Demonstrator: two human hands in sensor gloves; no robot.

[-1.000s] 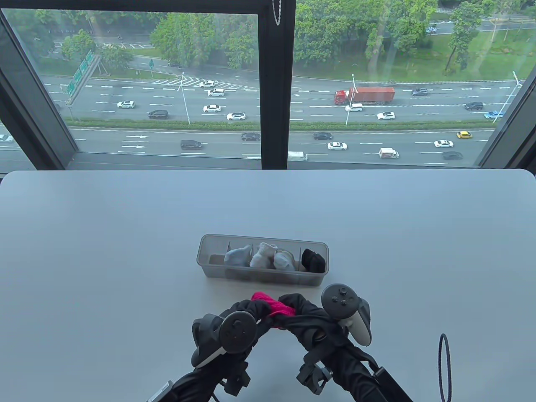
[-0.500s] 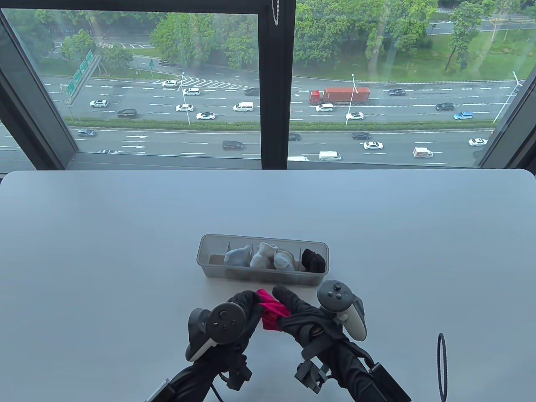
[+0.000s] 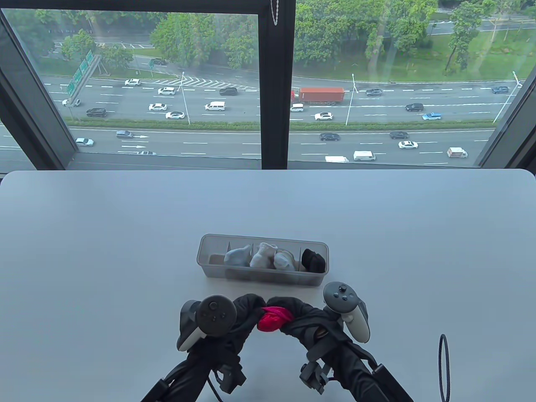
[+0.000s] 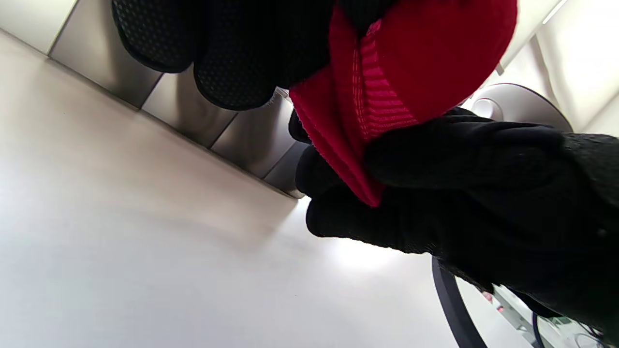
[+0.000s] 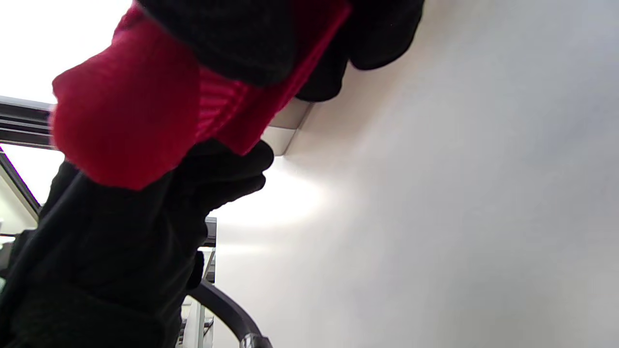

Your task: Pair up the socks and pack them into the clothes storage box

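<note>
Socks, red [image 3: 273, 319]: one bundle, held above the table [image 3: 104, 251] just in front of the box.
Handling: judged soft, light, springy; best gripped around the rolled middle.
Left hand [image 3: 245, 312]: fingers curled on the bundle.
Right hand [image 3: 299, 314]: likewise gripped it.
Storage box [image 3: 209, 274]: one; held four bundles, leftmost compartment free.

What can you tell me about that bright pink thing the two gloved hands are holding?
The pink sock bundle is a bright pink-red knit, with a ribbed band showing in the left wrist view. It looks folded or rolled into a small lump. The left hand and right hand both grip it between them, lifted off the table, just in front of the storage box. Only the gloves touch it.
</note>
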